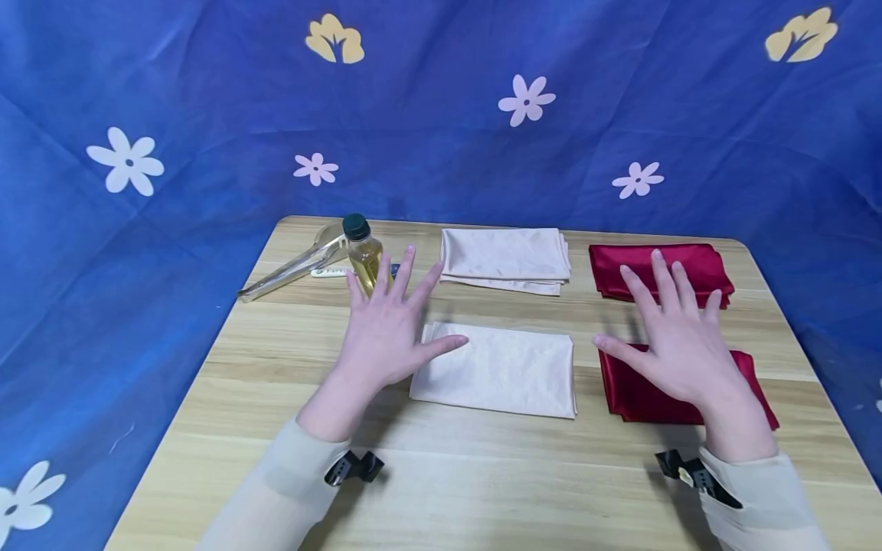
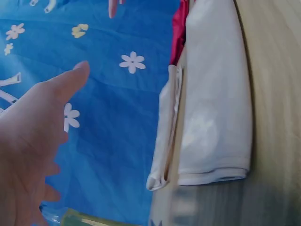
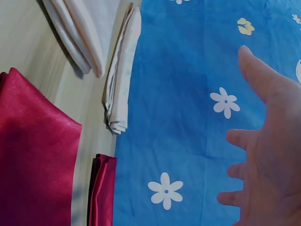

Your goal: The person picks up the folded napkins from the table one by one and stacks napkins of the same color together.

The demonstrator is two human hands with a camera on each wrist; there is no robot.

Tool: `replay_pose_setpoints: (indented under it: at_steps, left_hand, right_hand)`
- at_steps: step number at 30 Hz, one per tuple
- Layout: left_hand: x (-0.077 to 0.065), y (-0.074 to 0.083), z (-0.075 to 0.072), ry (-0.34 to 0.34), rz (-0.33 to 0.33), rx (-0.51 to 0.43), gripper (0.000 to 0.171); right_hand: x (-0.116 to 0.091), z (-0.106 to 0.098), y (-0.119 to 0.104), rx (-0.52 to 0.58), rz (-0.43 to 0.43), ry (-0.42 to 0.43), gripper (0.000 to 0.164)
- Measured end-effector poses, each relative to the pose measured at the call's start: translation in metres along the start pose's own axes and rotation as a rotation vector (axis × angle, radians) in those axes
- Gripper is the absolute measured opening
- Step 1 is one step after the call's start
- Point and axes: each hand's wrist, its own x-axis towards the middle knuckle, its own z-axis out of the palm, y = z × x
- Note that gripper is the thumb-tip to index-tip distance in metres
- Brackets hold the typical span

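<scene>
My left hand [image 1: 383, 333] hovers with spread fingers over the table, between a small bottle of yellow liquid [image 1: 365, 260] and the nearer folded white cloth [image 1: 499, 371]. My right hand [image 1: 682, 344] is likewise spread, above the nearer folded dark red cloth [image 1: 747, 383], and partly hides it. Behind these lie a second folded white cloth [image 1: 503, 254] and a second folded red cloth [image 1: 613, 268]. Neither hand holds anything. In the left wrist view the thumb stands apart from the white cloth [image 2: 216, 94]; the right wrist view shows the red cloth [image 3: 37, 155] away from the fingers.
A long shiny tool with a metallic look [image 1: 292, 272] lies at the table's back left, its exact kind unclear. Beside it, a small pale strip [image 1: 331, 272] is partly hidden by the bottle. A blue flowered curtain [image 1: 441, 153] hangs behind the wooden table [image 1: 482, 482].
</scene>
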Motion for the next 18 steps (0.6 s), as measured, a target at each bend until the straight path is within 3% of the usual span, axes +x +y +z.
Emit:
replay_pose_setpoints:
  at_steps: [9,18]
  left_hand:
    - [-0.001,0.002,-0.024,0.056,0.031,-0.184,0.105]
    - [0.01,0.003,-0.027,0.045,-0.008,-0.432,0.096]
  right_hand:
    - [-0.002,-0.012,0.003,0.165,-0.028,0.049,0.105]
    - [0.002,-0.016,0.005,0.362,-0.022,0.045,0.099]
